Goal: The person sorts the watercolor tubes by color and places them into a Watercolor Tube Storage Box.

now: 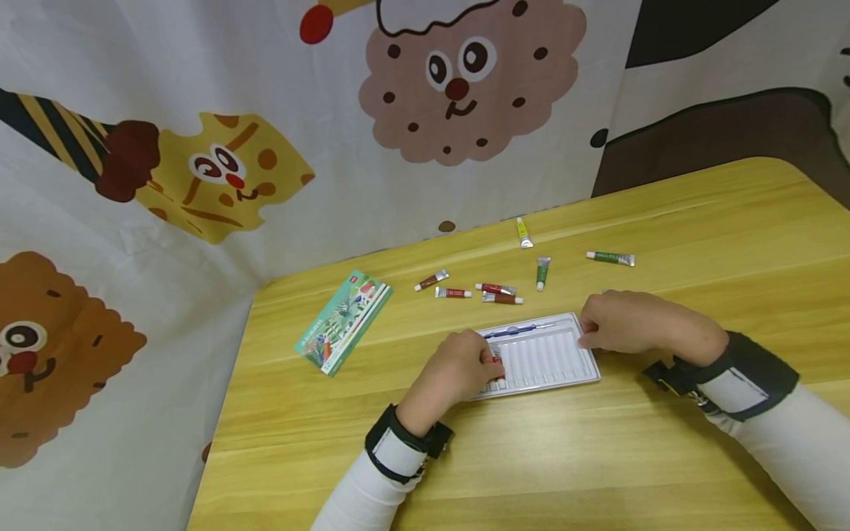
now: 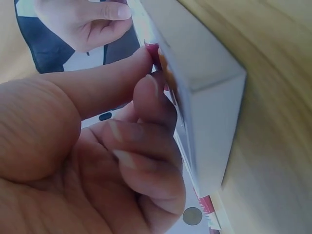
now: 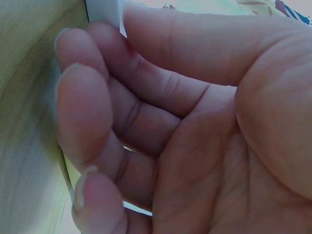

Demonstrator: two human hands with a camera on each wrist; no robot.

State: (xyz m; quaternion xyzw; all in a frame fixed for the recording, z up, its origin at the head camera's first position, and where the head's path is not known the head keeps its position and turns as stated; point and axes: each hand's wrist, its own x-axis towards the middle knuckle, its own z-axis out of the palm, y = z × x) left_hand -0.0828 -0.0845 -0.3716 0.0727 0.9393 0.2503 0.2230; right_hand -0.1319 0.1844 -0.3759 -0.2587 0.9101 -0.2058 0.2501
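Observation:
A white ribbed plastic tray (image 1: 547, 360) lies on the table, a blue-handled paintbrush (image 1: 511, 332) along its far side. Over its left end, my left hand (image 1: 457, 363) pinches a small red paint tube (image 1: 497, 360) between thumb and index finger. In the left wrist view the red tube (image 2: 154, 51) shows at the thumb tip, close to the tray's wall (image 2: 214, 117). My right hand (image 1: 627, 322) holds the tray's right edge; the right wrist view shows thumb and index finger on either side of the white tray corner (image 3: 103, 9). My left hand hides the tray's left end.
Beyond the tray lie loose paint tubes: a yellow one (image 1: 524, 233), green ones (image 1: 611, 257), red ones (image 1: 454, 293) and brown ones (image 1: 432, 280). A green illustrated box (image 1: 343, 322) lies to the left. A printed curtain (image 1: 319, 192) hangs behind the table.

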